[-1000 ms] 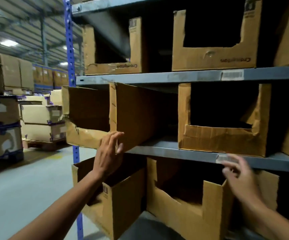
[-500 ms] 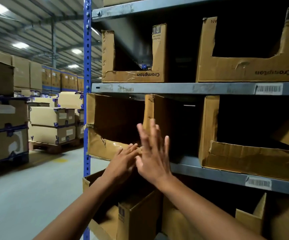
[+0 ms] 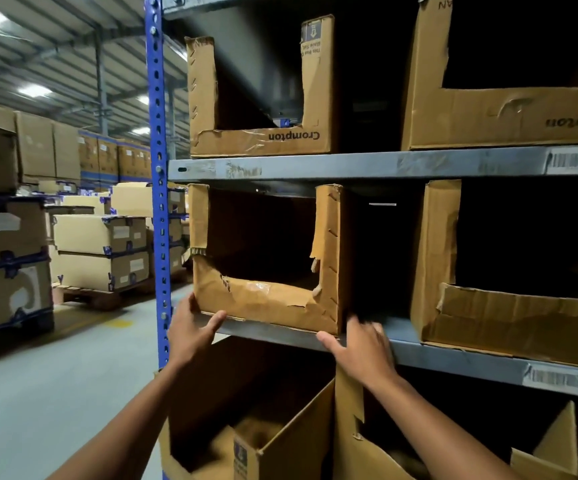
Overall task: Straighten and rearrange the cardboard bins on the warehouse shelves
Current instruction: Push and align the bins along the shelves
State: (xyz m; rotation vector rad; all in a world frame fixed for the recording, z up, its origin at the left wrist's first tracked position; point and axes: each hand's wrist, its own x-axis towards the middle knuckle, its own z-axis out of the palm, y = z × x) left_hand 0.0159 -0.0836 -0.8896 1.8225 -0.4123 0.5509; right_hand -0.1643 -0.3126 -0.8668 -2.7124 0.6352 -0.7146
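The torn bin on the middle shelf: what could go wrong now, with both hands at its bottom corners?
1. The torn bin has a ripped, creased front lip; pushing there may tear it further.
2. The left hand holds the corner beside the blue upright; fingers might get pinched.
3. The right hand is blurred, so its hold looks uncertain.

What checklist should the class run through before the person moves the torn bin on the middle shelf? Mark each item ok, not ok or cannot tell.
1. Left hand on the torn cardboard bin's lower left corner: ok.
2. Right hand on its lower right corner: ok, though blurred.
3. Bin sits on the middle shelf, front face near the edge: ok.
4. Free gap between it and the neighbouring bin to the right: ok.
5. Bin front intact: not ok, the cut-out edge is ripped and crumpled.
6. Bin empty: cannot tell, the inside is dark.
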